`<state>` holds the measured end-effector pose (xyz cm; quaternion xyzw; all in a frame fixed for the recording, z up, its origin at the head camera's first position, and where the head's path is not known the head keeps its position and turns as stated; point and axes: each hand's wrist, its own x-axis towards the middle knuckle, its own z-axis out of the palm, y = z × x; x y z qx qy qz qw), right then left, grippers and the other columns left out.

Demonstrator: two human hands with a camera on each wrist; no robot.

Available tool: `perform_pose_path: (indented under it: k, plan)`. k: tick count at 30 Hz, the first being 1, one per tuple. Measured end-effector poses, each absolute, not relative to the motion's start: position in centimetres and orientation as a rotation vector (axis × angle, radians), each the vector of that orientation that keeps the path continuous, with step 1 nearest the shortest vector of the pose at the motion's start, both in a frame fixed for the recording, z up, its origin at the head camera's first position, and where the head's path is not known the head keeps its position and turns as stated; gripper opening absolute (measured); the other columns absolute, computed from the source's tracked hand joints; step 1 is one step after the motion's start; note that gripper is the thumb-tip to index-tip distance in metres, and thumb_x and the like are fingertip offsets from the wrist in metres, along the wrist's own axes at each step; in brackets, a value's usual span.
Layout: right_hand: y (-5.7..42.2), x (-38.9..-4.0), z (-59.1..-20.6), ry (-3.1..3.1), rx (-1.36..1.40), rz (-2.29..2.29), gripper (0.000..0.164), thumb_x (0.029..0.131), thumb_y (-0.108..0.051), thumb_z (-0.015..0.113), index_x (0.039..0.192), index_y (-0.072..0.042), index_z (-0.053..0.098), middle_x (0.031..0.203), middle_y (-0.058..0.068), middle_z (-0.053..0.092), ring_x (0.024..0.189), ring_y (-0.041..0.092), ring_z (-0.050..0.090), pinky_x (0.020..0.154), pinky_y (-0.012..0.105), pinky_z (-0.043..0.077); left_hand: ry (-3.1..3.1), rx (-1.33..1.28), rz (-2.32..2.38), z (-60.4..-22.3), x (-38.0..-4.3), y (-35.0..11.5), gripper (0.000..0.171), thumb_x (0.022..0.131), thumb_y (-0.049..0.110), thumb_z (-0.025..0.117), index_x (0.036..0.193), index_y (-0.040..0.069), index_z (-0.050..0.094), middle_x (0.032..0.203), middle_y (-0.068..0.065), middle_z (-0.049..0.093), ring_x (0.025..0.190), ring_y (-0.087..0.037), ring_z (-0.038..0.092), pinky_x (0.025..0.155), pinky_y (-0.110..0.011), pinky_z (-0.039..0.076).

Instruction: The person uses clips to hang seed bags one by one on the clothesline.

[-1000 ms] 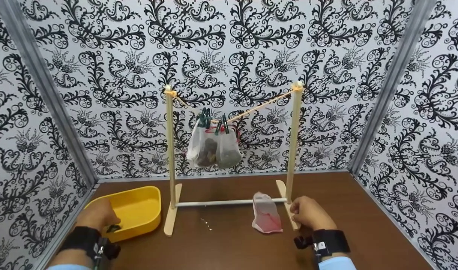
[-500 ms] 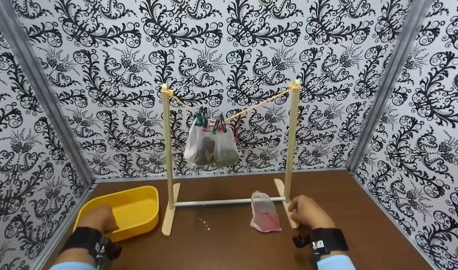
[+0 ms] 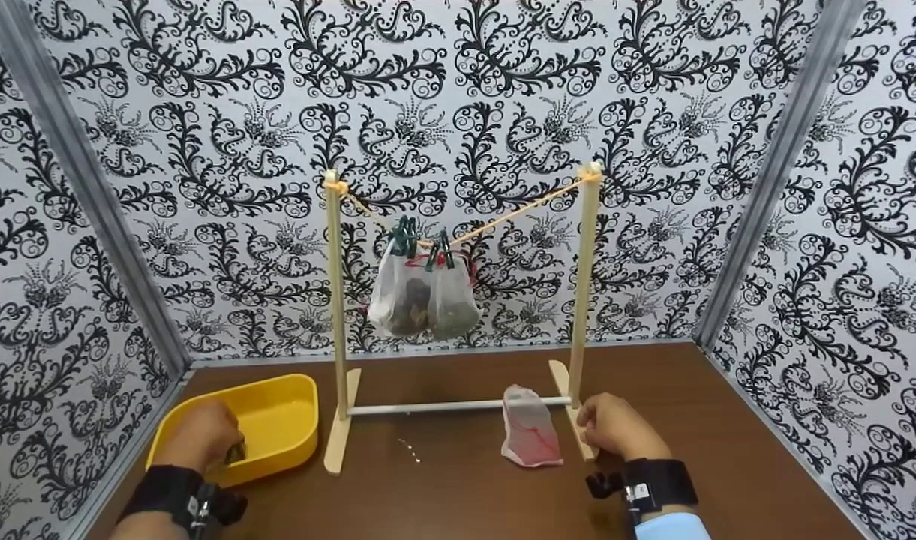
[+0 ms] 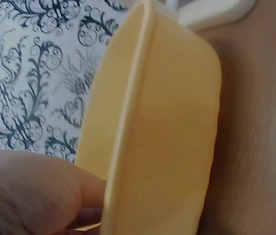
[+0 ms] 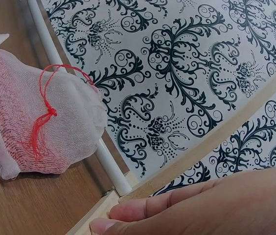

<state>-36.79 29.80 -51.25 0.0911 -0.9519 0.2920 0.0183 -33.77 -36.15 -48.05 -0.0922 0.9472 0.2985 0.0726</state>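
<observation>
My left hand (image 3: pixel 202 431) reaches into the yellow tray (image 3: pixel 281 420), its fingers pinching a small dark green clip (image 3: pixel 236 451). In the left wrist view the tray's wall (image 4: pixel 167 122) covers those fingertips and the clip. My right hand (image 3: pixel 615 424) rests with loosely bent fingers against the right wooden foot (image 3: pixel 587 448) of the line stand. Just left of it, a white-and-pink mesh pouch (image 5: pixel 35 112) with a red drawstring lies across the stand's white crossbar (image 3: pixel 442 406).
From the orange string (image 3: pixel 533 205) between two wooden posts hang several filled white mesh pouches (image 3: pixel 455 304), held by dark green clips (image 3: pixel 405 236). Patterned panels enclose the back and sides of the brown table (image 3: pixel 458 487). A small shiny strand (image 3: pixel 410 450) lies in front of the crossbar.
The dark green clip, earlier low in the tray under my left hand, now shows at its fingertips. My left hand has moved slightly. The right hand stays at the stand's foot.
</observation>
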Motion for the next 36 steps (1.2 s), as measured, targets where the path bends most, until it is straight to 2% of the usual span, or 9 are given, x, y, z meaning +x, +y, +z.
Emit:
perform_pose_path:
  k: [1,3,7,11,15,18,21,27,36]
  plan:
    - [29.8,-36.8,-51.3,-2.957,0.277,0.912,0.019,0.076,0.009,0.078,0.091,-0.003,0.077,0.084,0.003,0.072,0.075,0.017,0.063,0.069,0.032,0.058,2.83,-0.313,1.026,-47.9,-33.8,-35.9,0.007,0.092,0.0,0.069,0.093,-0.006,0.071,0.083,-0.012,0.072,0.07,-0.023,0.064,0.059,-0.03,0.057]
    - [29.9,-36.8,-51.4,-2.962,0.265,0.927,0.02,0.076,0.01,0.078,0.092,-0.003,0.077,0.083,0.004,0.072,0.074,0.017,0.064,0.068,0.032,0.058,2.867,-0.342,1.188,-47.4,-33.7,-35.2,0.021,0.101,0.0,0.064,0.116,-0.013,0.069,0.097,-0.02,0.078,0.077,-0.026,0.07,0.064,-0.034,0.062]
    - [29.8,-36.7,-51.2,-2.979,0.234,0.959,0.02,0.078,0.009,0.078,0.094,-0.003,0.076,0.082,0.006,0.071,0.074,0.019,0.067,0.067,0.034,0.062,3.056,-0.377,1.365,-46.2,-33.4,-32.6,0.038,0.109,0.012,0.067,0.137,-0.014,0.066,0.116,-0.031,0.079,0.087,-0.027,0.076,0.069,-0.031,0.063]
    - [29.4,-36.5,-50.3,-2.986,0.221,0.917,0.015,0.085,-0.001,0.084,0.099,-0.004,0.077,0.089,0.005,0.076,0.08,0.02,0.072,0.075,0.041,0.067,3.057,-0.421,1.732,-44.9,-32.7,-28.8,0.036,0.109,0.016,0.075,0.135,-0.009,0.072,0.117,-0.029,0.081,0.08,-0.018,0.079,0.068,-0.023,0.065]
    - [28.7,-36.3,-49.0,-2.97,0.228,0.916,0.014,0.095,-0.012,0.087,0.104,-0.006,0.079,0.094,0.005,0.08,0.084,0.018,0.073,0.08,0.043,0.067,2.898,-0.38,2.189,-44.3,-32.0,-24.8,0.025,0.106,0.01,0.079,0.124,-0.007,0.074,0.101,-0.018,0.082,0.071,-0.01,0.078,0.069,-0.025,0.069]
    - [27.9,-35.9,-47.6,-2.935,0.235,0.953,0.011,0.1,-0.017,0.086,0.105,-0.009,0.08,0.095,0.003,0.08,0.085,0.017,0.073,0.082,0.044,0.066,2.766,-0.312,2.416,-44.1,-31.7,-21.9,0.02,0.104,0.004,0.08,0.118,-0.007,0.072,0.095,-0.008,0.081,0.069,-0.009,0.078,0.069,-0.028,0.07]
    - [27.1,-35.3,-45.9,-2.874,0.254,0.965,0.008,0.103,-0.02,0.083,0.108,-0.014,0.081,0.1,0.001,0.082,0.088,0.016,0.074,0.084,0.044,0.067,2.608,-0.253,2.588,-44.2,-31.4,-19.1,0.02,0.102,0.0,0.081,0.115,-0.008,0.069,0.093,-0.007,0.08,0.069,-0.012,0.079,0.067,-0.029,0.07]
    - [25.7,-33.9,-42.8,-2.669,0.43,0.929,0.013,0.103,-0.023,0.085,0.112,-0.014,0.083,0.105,0.002,0.085,0.091,0.017,0.077,0.084,0.042,0.068,2.29,-0.129,2.77,-45.2,-31.2,-13.6,0.014,0.101,-0.006,0.079,0.107,-0.008,0.066,0.094,-0.013,0.083,0.07,-0.017,0.081,0.067,-0.033,0.071]
    - [23.0,-32.3,-41.6,-2.413,0.786,0.99,0.032,0.098,-0.026,0.09,0.123,-0.008,0.081,0.097,-0.003,0.081,0.082,0.005,0.07,0.073,0.025,0.062,2.048,-0.002,2.776,-44.9,-30.3,-7.0,0.015,0.101,-0.004,0.079,0.103,-0.01,0.066,0.097,-0.015,0.08,0.074,-0.022,0.081,0.068,-0.035,0.072]
